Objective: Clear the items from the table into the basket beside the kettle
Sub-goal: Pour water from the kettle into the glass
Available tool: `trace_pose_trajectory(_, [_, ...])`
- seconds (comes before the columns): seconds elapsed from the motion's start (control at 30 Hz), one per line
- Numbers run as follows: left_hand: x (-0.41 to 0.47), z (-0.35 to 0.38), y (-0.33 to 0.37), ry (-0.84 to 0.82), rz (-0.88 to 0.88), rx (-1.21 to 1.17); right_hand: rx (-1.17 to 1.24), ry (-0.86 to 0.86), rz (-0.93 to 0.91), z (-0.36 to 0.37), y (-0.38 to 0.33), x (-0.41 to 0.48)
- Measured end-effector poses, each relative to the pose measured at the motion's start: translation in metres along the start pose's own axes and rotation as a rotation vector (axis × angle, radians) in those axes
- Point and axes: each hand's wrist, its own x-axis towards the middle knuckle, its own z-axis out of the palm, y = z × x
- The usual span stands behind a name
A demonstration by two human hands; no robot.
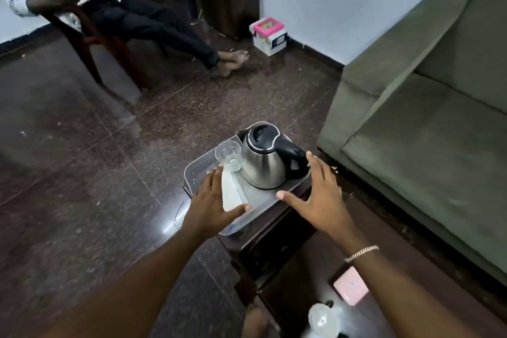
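Observation:
A grey plastic basket (pixel 197 170) with a perforated wall sits on a small dark wooden table (pixel 263 239). In it stand a steel kettle (pixel 263 167) with a black lid and handle, and a clear drinking glass (pixel 229 155) to the kettle's left. My left hand (pixel 211 206) holds a white flat packet (pixel 231 192) between thumb and fingers, low over the basket's left half. My right hand (pixel 319 200) hovers with fingers spread over the basket's right edge, fingertips close to the kettle's handle, holding nothing.
On a lower dark surface near me lie a pink flat object (pixel 351 287) and a clear rounded container (pixel 323 320). A green sofa (pixel 428 118) fills the right. A seated person (pixel 123 16) on a chair is far left, with a pink-lidded box (pixel 268 35) by the wall.

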Motion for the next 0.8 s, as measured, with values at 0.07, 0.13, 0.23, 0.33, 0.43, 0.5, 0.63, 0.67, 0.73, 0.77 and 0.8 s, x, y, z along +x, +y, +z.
trace_pose_trajectory(0.07, [0.019,0.016,-0.019,0.017,-0.059,-0.083,0.033,0.039,-0.017,0.017,0.002,0.022])
trace_pose_trajectory(0.13, [0.037,0.028,-0.033,0.018,-0.129,-0.132,0.094,0.078,-0.009,0.027,0.005,0.039])
trace_pose_trajectory(0.23, [0.069,0.048,-0.053,0.069,-0.209,-0.252,0.204,0.176,-0.007,0.043,0.008,0.063])
trace_pose_trajectory(0.33, [0.096,0.064,-0.063,0.133,-0.251,-0.411,0.284,0.237,0.033,0.046,0.01,0.083])
trace_pose_trajectory(0.43, [0.115,0.074,-0.066,0.18,-0.287,-0.575,0.432,0.204,0.08,0.049,0.015,0.103])
trace_pose_trajectory(0.5, [0.128,0.084,-0.071,0.206,-0.284,-0.677,0.553,0.138,0.128,0.052,0.022,0.118])
trace_pose_trajectory(0.63, [0.141,0.1,-0.08,0.25,-0.273,-0.767,0.683,0.002,0.209,0.054,0.034,0.133])
trace_pose_trajectory(0.67, [0.143,0.102,-0.082,0.258,-0.282,-0.78,0.699,-0.004,0.214,0.056,0.035,0.134])
trace_pose_trajectory(0.73, [0.147,0.106,-0.084,0.272,-0.293,-0.795,0.703,0.009,0.206,0.059,0.036,0.134])
trace_pose_trajectory(0.77, [0.148,0.107,-0.085,0.279,-0.294,-0.795,0.702,0.017,0.2,0.061,0.036,0.133])
trace_pose_trajectory(0.8, [0.148,0.107,-0.085,0.283,-0.294,-0.794,0.702,0.029,0.196,0.062,0.036,0.132])
